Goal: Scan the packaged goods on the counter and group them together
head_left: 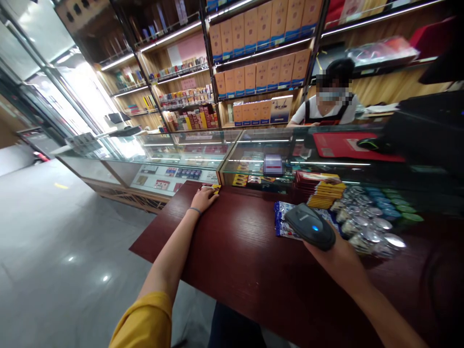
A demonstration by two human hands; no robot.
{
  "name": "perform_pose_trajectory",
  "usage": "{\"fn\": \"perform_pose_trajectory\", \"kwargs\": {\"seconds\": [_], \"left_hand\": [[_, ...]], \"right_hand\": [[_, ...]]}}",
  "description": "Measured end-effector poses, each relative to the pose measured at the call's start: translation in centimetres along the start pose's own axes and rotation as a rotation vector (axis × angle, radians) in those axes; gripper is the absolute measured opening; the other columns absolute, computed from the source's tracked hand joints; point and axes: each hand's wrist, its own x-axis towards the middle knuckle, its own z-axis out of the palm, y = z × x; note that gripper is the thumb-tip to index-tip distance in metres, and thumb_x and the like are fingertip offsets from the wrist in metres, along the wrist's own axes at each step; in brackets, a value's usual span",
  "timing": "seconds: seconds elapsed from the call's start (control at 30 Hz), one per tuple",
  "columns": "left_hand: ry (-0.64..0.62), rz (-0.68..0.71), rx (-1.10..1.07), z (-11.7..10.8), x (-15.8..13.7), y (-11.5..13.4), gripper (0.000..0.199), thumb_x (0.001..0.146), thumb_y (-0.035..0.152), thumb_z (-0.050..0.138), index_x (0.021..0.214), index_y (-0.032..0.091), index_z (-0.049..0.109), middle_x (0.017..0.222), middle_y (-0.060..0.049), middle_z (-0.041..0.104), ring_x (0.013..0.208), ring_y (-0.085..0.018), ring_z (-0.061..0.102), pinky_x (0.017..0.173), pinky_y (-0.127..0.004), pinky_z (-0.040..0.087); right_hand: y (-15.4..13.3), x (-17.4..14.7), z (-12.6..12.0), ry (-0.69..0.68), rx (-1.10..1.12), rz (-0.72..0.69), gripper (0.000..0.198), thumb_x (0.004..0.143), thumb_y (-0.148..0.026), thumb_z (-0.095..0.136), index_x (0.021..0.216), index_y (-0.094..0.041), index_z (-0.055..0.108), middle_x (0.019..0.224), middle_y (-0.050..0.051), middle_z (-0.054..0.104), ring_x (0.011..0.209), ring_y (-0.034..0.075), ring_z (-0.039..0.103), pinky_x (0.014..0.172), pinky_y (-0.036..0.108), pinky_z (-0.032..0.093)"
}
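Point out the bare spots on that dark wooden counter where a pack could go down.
The widest bare patch of the counter lies between the left hand on a yellow pack and the right hand holding the scanner. Crowded: right side, with blue-white packets, stacked boxes and round tins.

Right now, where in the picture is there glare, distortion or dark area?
Head view: the window at left is blown out white; shelf strip lights reflect as streaks on the glass counter; the floor shows small bright spots; shelves bend and lean at the edges from the wide lens; the right side beyond the scanner is dark; the wooden table has soft sheen.
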Motion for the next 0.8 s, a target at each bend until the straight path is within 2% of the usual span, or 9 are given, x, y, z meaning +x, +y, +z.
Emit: {"fn": "perform_pose_trajectory", "kwargs": {"seconds": [0.17, 0.33, 0.5, 0.63, 0.7, 0.8], "left_hand": [[-0.032, -0.020, 0.006, 0.3, 0.3, -0.1, 0.042, 0.097, 0.049, 0.059, 0.132, 0.027, 0.065, 0.144, -0.011, 0.060, 0.138, -0.031, 0.052, 0.124, -0.067, 0.017], [-0.037, -0.017, 0.011, 0.6, 0.3, -0.2, 0.041, 0.099, 0.050, 0.056, 0.132, 0.027, 0.063, 0.146, -0.010, 0.059, 0.140, -0.030, 0.051, 0.124, -0.068, 0.014], [-0.018, -0.022, 0.020, 0.5, 0.2, -0.2, 0.046, 0.099, 0.047, 0.055, 0.139, 0.026, 0.059, 0.148, -0.012, 0.058, 0.141, -0.031, 0.050, 0.124, -0.066, 0.019], [0.062, 0.072, 0.040, 0.1, -0.1, 0.1, 0.049, 0.098, 0.040, 0.054, 0.144, 0.023, 0.055, 0.149, -0.014, 0.057, 0.143, -0.031, 0.048, 0.124, -0.056, 0.028], [0.124, 0.124, 0.033, 0.1, 0.0, 1.1, 0.045, 0.099, 0.037, 0.052, 0.141, 0.022, 0.058, 0.145, -0.015, 0.060, 0.140, -0.031, 0.051, 0.122, -0.053, 0.034], [0.249, 0.200, -0.029, 0.3, 0.7, 4.6, 0.044, 0.100, 0.036, 0.050, 0.140, 0.020, 0.058, 0.146, -0.016, 0.057, 0.140, -0.030, 0.051, 0.119, -0.051, 0.040]], "right_hand": [[-0.5, -0.1, -0.1, -0.004, 0.014, 0.018, 0.037, 0.086, -0.044, 0.066, 0.118, -0.027, 0.060, 0.103, 0.009, 0.078, 0.099, 0.035, 0.074, 0.081, 0.041, 0.057], [-0.9, -0.2, -0.1, -0.005, 0.016, 0.041, 0.036, 0.085, -0.044, 0.066, 0.117, -0.028, 0.061, 0.100, 0.009, 0.078, 0.100, 0.035, 0.074, 0.082, 0.042, 0.057], [-0.9, 0.0, 0.0, 0.014, 0.074, 0.027, 0.042, 0.083, -0.044, 0.069, 0.121, -0.028, 0.061, 0.100, 0.011, 0.078, 0.105, 0.036, 0.074, 0.083, 0.042, 0.058], [-1.3, 0.4, -0.6, 0.065, 0.130, 0.094, 0.041, 0.083, -0.046, 0.067, 0.120, -0.027, 0.063, 0.099, 0.008, 0.078, 0.103, 0.033, 0.074, 0.082, 0.040, 0.058], [-1.6, 0.6, -1.2, 0.072, 0.162, 0.162, 0.046, 0.081, -0.045, 0.069, 0.122, -0.025, 0.063, 0.100, 0.008, 0.078, 0.096, 0.032, 0.075, 0.078, 0.040, 0.058], [-1.7, 1.1, -2.4, 0.207, 0.195, 0.210, 0.041, 0.077, -0.046, 0.071, 0.111, -0.022, 0.068, 0.089, 0.008, 0.078, 0.091, 0.032, 0.075, 0.072, 0.039, 0.058]]}}
